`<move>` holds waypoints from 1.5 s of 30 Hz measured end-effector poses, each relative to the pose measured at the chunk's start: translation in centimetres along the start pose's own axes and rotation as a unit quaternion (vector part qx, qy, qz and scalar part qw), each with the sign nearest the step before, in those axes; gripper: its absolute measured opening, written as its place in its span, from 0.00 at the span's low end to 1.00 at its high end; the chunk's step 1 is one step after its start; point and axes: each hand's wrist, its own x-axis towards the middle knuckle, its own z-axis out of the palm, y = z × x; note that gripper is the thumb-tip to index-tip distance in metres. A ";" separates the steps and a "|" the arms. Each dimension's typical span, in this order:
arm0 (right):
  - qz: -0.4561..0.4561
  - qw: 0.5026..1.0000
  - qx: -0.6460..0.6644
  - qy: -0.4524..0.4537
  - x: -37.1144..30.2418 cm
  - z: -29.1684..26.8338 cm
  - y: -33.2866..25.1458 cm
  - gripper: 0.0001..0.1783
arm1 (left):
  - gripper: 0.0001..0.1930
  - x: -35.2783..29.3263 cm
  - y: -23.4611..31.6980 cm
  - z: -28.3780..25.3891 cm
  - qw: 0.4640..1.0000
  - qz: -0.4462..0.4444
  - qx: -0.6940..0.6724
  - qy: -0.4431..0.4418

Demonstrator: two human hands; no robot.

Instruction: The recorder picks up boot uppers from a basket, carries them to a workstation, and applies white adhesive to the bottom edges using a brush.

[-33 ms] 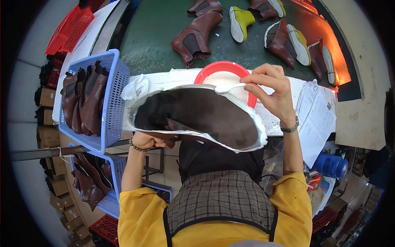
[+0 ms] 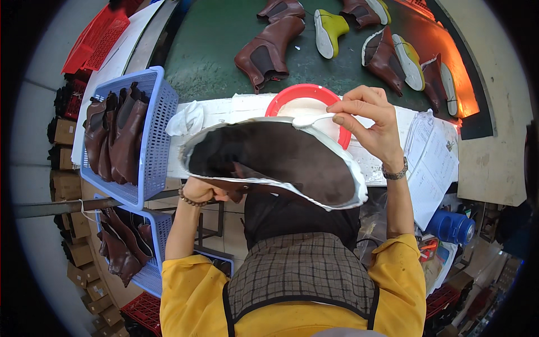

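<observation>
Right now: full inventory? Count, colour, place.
Held boot: one, brown, centre
Brush: one, white, boot edge
Bowl: one, red, beyond boot
Table boots: five, brown, green table
Shoe pieces: several, yellow-green, same table
Baskets of brown boots: at least two, blue, left
Cloth: one, white, beside basket
Papers: several, white, right
Bottle: one, blue, right
Crates: several, red, edges
Boxes: several, brown, left
Apron: one, checked, torso
Left hand: one, on boot
Right hand: one, on brush

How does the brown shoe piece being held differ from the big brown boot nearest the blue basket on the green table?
The shoe piece has a white edge; the boot shows none.
The left hand holds the shoe piece; the boot lies on the green table.
The shoe piece shows a broad brown face; the boot shows a dark side panel.
Both are brown.
</observation>
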 end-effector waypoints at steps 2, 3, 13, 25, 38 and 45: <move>-0.016 1.000 0.005 -0.016 0.5 -0.2 0.1 0.09 | 0.28 0.5 -0.3 1.2 0.999 -0.030 0.022 0.023; -0.015 0.999 0.015 -0.032 0.8 -0.3 0.0 0.10 | 0.28 0.7 -0.3 1.5 0.998 -0.067 0.005 0.009; -0.103 0.986 -0.003 -0.129 4.1 0.5 -1.5 0.10 | 0.23 3.6 -1.2 5.3 0.966 -0.219 0.065 -0.119; 0.268 0.934 0.217 0.089 -0.8 0.7 7.6 0.11 | 0.32 2.1 5.6 4.9 0.997 0.002 0.043 0.062; 0.413 0.846 0.231 0.247 -9.2 7.5 11.3 0.09 | 0.30 28.3 16.8 -12.6 0.546 0.302 0.669 0.404; 0.444 0.837 0.213 0.241 -8.6 7.4 11.0 0.08 | 0.45 38.6 19.0 -15.4 0.444 0.251 0.742 0.434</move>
